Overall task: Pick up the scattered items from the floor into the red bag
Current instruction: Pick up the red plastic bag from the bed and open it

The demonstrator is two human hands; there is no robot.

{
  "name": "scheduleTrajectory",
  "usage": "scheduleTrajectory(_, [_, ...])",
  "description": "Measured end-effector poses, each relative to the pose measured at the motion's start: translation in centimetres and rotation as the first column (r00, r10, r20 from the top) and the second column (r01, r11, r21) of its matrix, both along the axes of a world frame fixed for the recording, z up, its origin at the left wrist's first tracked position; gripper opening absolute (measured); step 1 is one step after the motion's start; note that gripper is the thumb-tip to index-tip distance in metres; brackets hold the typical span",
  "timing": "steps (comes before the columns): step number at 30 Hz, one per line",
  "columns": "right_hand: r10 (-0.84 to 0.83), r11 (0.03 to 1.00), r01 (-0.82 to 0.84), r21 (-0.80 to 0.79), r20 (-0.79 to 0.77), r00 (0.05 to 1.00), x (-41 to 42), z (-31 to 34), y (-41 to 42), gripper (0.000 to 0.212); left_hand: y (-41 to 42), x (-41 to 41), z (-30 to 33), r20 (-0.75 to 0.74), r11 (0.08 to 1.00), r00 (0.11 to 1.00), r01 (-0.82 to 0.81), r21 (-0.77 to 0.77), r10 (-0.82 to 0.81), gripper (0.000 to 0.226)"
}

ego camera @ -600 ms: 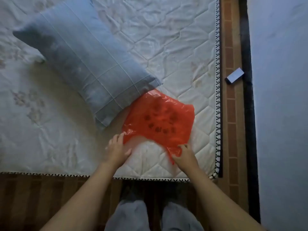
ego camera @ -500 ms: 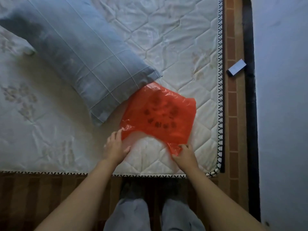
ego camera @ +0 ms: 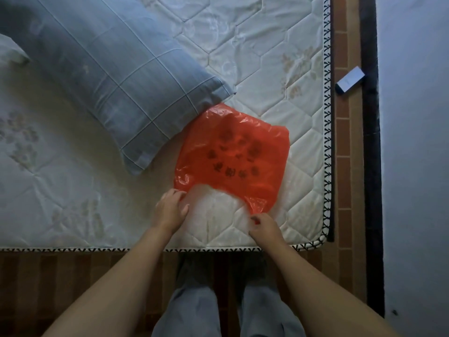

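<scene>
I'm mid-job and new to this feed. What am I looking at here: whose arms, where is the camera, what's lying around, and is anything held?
No machine here: these are a person's two bare arms, seen from one camera worn on the head, looking down. They stand at the edge of a mattress. On it lie a blue checked pillow and the red bag, flat, its top corner touching the pillow. The right hand pinches the bag's near handle; the left hand has its fingers on the bag's other near edge, though a firm grip is unclear. A small box lies on the floor strip to the right.
</scene>
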State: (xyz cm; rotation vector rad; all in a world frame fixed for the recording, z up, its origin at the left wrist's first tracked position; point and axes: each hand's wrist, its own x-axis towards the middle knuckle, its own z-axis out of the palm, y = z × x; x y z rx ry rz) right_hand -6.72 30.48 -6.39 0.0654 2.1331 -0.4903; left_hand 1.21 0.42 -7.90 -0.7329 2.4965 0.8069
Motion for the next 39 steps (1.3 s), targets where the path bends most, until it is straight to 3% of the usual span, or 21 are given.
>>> scheduleTrajectory(4, [-0.076,0.996,0.059,-0.072,-0.266,0.961,-1.5,4.2,-0.7,0.013,0.8,-1.1,4.8,-0.14,0.996,0.987,-0.082,0.02,0.084,0.017])
scheduleTrajectory(11, [-0.116,0.97,-0.023,-0.241,-0.547,0.829,-6.3,13.3,-1.1,0.032,1.5,-4.9,15.2,-0.351,0.988,0.925,-0.156,-0.004,0.144,0.029])
scheduleTrajectory(14, [-0.199,0.946,-0.01,-0.324,-0.606,0.77,-8.6,17.9,-1.5,0.037,1.7,-6.5,19.8,-0.46,0.982,0.872,-0.189,-0.003,0.166,0.035])
scheduleTrajectory(25, [-0.26,0.868,-0.194,-0.457,-0.752,0.606,-13.8,31.8,0.2,0.02,3.4,-6.4,34.4,-0.689,0.918,0.683,-0.392,-0.066,0.242,0.023])
scheduleTrajectory(33, [-0.219,0.788,-0.374,-0.489,-0.791,0.572,-15.0,36.8,-1.7,0.02,5.6,-0.6,40.3,-0.787,0.774,0.535,-0.621,-0.121,0.306,0.031])
scheduleTrajectory(39, [-0.194,0.673,-0.52,-0.525,-0.805,0.561,-12.3,40.8,-6.1,0.017,5.2,6.1,43.5,-0.814,0.683,0.5,-0.706,-0.186,0.296,0.017])
